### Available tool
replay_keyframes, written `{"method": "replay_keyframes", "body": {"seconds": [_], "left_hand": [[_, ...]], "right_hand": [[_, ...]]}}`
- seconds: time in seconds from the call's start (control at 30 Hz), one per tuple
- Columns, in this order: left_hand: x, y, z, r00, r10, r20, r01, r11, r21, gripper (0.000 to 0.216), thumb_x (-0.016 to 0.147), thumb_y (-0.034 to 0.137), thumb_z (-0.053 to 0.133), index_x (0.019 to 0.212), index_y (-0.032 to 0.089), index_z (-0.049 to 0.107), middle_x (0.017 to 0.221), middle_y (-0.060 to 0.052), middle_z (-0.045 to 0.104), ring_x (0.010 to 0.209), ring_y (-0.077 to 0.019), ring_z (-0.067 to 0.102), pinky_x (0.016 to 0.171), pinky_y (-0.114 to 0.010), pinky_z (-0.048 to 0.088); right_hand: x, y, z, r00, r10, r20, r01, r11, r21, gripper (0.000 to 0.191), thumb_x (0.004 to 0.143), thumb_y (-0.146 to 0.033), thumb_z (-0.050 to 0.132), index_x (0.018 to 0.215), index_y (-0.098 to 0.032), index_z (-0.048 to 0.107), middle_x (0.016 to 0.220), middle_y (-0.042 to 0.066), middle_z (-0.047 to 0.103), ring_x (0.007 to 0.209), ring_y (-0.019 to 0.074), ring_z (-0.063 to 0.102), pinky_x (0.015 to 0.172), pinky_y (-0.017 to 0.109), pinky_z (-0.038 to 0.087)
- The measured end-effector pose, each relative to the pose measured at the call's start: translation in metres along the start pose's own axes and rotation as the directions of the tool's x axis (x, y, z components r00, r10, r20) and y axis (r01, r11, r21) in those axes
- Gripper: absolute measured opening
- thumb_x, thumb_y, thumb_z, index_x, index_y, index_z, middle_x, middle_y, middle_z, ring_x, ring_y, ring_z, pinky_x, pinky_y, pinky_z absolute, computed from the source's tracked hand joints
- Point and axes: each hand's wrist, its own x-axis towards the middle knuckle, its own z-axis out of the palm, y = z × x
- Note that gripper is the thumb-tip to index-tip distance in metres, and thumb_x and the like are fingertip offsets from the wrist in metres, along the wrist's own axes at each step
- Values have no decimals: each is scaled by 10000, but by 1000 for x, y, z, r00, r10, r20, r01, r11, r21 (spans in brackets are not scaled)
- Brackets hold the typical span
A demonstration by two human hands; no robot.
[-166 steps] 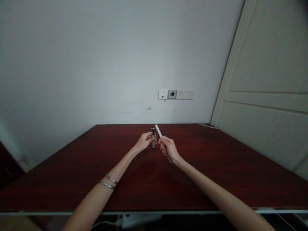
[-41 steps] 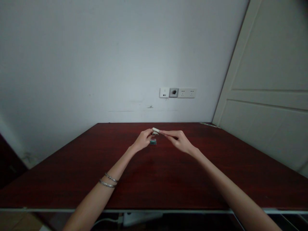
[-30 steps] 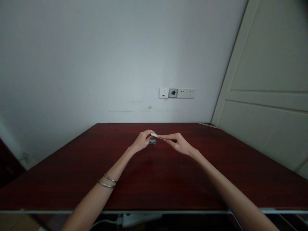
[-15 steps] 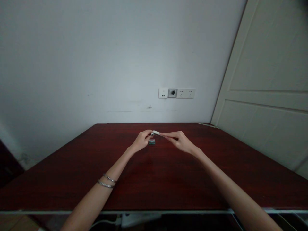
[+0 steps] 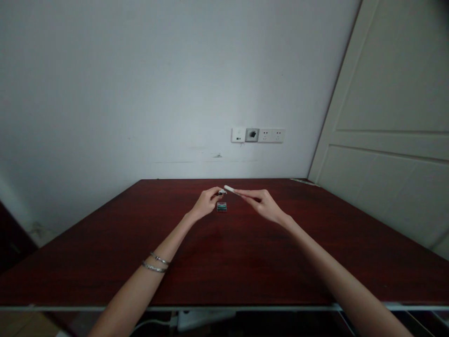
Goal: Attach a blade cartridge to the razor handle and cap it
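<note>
My left hand [image 5: 206, 204] is closed, its thumb and fingers pinching a small white-and-dark piece [image 5: 221, 192] too small to name. Facing it, my right hand [image 5: 265, 204] grips a slim white stick-like thing [image 5: 229, 188] between thumb and straight fingers. The stick's tip points left and up, a little above and to the right of the small piece, with a narrow gap between them. Just below the left fingertips, a small clear case [image 5: 221, 207] with something teal inside lies on the dark red table [image 5: 224, 262].
Behind the table rises a pale wall with a row of sockets [image 5: 264, 135]. A light panelled door [image 5: 389, 140] stands along the right side. Under the front edge, a white power strip [image 5: 203, 320] and a cable show.
The white stick has come away from the small piece in my left hand, shifting slightly up and right. More of that piece shows now. The clear case stays put.
</note>
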Motion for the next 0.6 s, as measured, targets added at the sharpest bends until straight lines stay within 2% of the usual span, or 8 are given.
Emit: {"method": "replay_keyframes", "body": {"seconds": [0.17, 0.3, 0.33, 0.47, 0.5, 0.6], "left_hand": [[1, 1, -1, 1000, 19, 2, -19, 1000, 17, 193, 771, 96, 472, 905, 139, 604, 863, -45, 643, 811, -151, 588, 754, -249, 443], [0, -2, 0, 999, 26, 37, -27, 999, 25, 179, 791, 123, 475, 910, 144, 608, 870, -47, 645, 810, -150, 589, 761, -257, 441], [0, -2, 0, 999, 32, 43, -34, 999, 32, 178, 792, 121, 475, 906, 145, 609, 868, -47, 644, 810, -150, 588, 764, -260, 439], [-1, -1, 1, 997, 57, 50, -59, 997, 42, 222, 770, 71, 462, 918, 144, 611, 875, -47, 642, 816, -147, 583, 759, -257, 434], [-1, 0, 1, 997, 54, 53, -56, 998, 39, 227, 770, 71, 460, 923, 144, 611, 873, -46, 643, 811, -146, 582, 754, -256, 434], [-2, 3, 1, 998, 30, 54, -31, 999, 30, 210, 781, 103, 475, 934, 145, 613, 872, -47, 647, 793, -147, 583, 747, -258, 438]], "right_hand": [[1, -1, 0, 990, 7, 139, -8, 1000, 8, 299, 841, -266, 508, 1114, -242, 627, 1088, 30, 651, 950, 204, 634, 863, 383, 488], [3, -1, -3, 999, 26, -28, -25, 999, 31, 310, 857, -279, 485, 1138, -236, 609, 1137, 31, 625, 1052, 209, 585, 936, 401, 433], [3, -1, -4, 999, 32, -31, -31, 999, 37, 313, 859, -278, 481, 1143, -234, 606, 1142, 32, 623, 1059, 208, 581, 939, 397, 430], [4, -4, -6, 982, 25, 186, -33, 999, 37, 293, 848, -284, 498, 1109, -252, 629, 1098, 17, 649, 993, 201, 615, 884, 373, 468], [5, -4, -7, 980, 25, 197, -32, 999, 34, 291, 846, -288, 501, 1103, -254, 632, 1089, 17, 654, 980, 201, 621, 874, 373, 474], [6, -2, -9, 995, 44, 88, -48, 998, 41, 312, 848, -301, 494, 1127, -236, 617, 1106, 34, 646, 1000, 206, 610, 876, 388, 467]]}}
